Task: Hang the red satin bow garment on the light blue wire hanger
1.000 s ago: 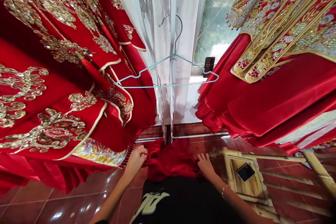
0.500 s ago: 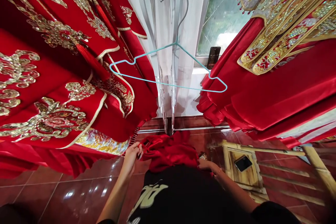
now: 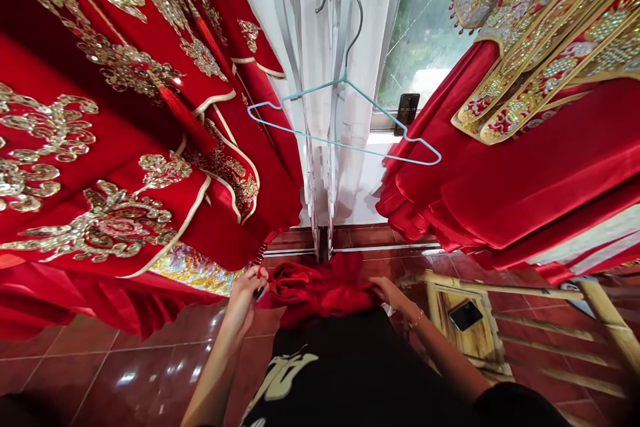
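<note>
A bunched red satin cloth [image 3: 320, 290] hangs in front of my black shirt at waist height. My left hand [image 3: 249, 287] is closed in a pinch at the cloth's left side, with a bit of red showing at the fingertips. At the right edge, my right hand [image 3: 389, 292] has its fingers bent onto the same cloth; its fingertips are partly hidden in the folds. Above it hangs a bare light-blue wire hanger [image 3: 345, 140] with a metal hook, tilted down to the right.
Red robes with gold sequins [image 3: 115, 220] hang close on my left. More beaded red garments [image 3: 530, 173] hang on my right. A phone showing a timer [image 3: 407, 113] leans by the window. Another phone [image 3: 465, 315] lies on a bamboo chair [image 3: 445, 347].
My right hand has moved slightly up and left along the cloth's edge. My left hand has shifted a little left and up. The hanger has swung, its left end moving right.
</note>
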`<action>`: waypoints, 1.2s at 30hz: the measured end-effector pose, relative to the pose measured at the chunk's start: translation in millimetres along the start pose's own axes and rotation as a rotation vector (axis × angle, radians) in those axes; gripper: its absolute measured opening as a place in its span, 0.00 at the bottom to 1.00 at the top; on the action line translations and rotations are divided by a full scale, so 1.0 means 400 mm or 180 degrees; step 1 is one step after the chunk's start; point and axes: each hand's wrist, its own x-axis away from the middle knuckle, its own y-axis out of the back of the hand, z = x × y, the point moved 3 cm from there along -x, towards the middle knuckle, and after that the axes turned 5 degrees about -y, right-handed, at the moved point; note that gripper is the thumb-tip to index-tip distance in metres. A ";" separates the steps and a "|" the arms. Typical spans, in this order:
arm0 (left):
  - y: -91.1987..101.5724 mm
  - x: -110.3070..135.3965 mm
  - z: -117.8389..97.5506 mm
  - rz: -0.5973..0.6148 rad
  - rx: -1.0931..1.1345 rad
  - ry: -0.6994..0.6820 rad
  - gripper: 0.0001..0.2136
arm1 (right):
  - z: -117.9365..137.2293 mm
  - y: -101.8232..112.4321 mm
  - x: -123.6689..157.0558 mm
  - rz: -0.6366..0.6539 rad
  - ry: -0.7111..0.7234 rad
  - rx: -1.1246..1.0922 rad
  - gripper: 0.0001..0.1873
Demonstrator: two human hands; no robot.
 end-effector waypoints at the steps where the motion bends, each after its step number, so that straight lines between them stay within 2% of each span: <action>1: -0.005 0.001 -0.017 0.0023 -0.0001 -0.0051 0.09 | 0.004 0.019 -0.016 -0.0057 0.0060 -0.0149 0.09; 7: -0.014 0.010 -0.114 0.0299 -0.0125 -0.0245 0.10 | 0.046 0.180 -0.083 -0.0602 0.0292 -0.0914 0.10; 10: 0.002 0.013 -0.135 0.0462 -0.0070 -0.0241 0.17 | 0.065 0.268 -0.080 -0.0738 0.0531 -0.0974 0.06; 13: 0.006 0.017 -0.159 0.0630 0.0055 -0.0571 0.22 | 0.066 0.360 -0.049 -0.0985 0.0656 -0.0820 0.03; 14: 0.004 0.018 -0.170 0.0648 0.0083 -0.0736 0.23 | 0.065 0.394 -0.034 -0.1238 0.0672 -0.0766 0.02; 16: -0.005 0.016 -0.201 0.0617 0.0061 -0.1111 0.21 | 0.068 0.464 0.000 -0.2002 0.0700 -0.0757 0.04; 18: -0.015 0.007 -0.242 0.0572 -0.0064 -0.1476 0.20 | 0.080 0.527 0.033 -0.2778 0.0700 -0.1007 0.06; 19: -0.019 -0.001 -0.264 0.0580 -0.0132 -0.1639 0.19 | 0.090 0.553 0.045 -0.2946 0.0679 -0.1251 0.06; 20: -0.022 -0.012 -0.288 0.0606 -0.0195 -0.1782 0.19 | 0.103 0.577 0.052 -0.2919 0.0654 -0.1535 0.07; 24: -0.028 -0.065 -0.371 0.0893 -0.0501 -0.2150 0.21 | 0.167 0.662 0.069 -0.2167 0.0721 -0.2344 0.10; 28: -0.038 -0.111 -0.431 0.1111 -0.0694 -0.2357 0.24 | 0.201 0.750 0.109 -0.1886 0.0865 -0.2031 0.10; 32: -0.055 -0.141 -0.480 0.1205 -0.0775 -0.2397 0.26 | 0.194 0.788 0.142 -0.1462 0.0854 -0.1594 0.11; 34: -0.061 -0.155 -0.505 0.1210 -0.0742 -0.2440 0.28 | 0.182 0.788 0.145 -0.1508 0.0905 -0.1633 0.12; 36: -0.062 -0.170 -0.530 0.1157 -0.0737 -0.2549 0.30 | 0.169 0.784 0.140 -0.1913 0.1022 -0.1914 0.14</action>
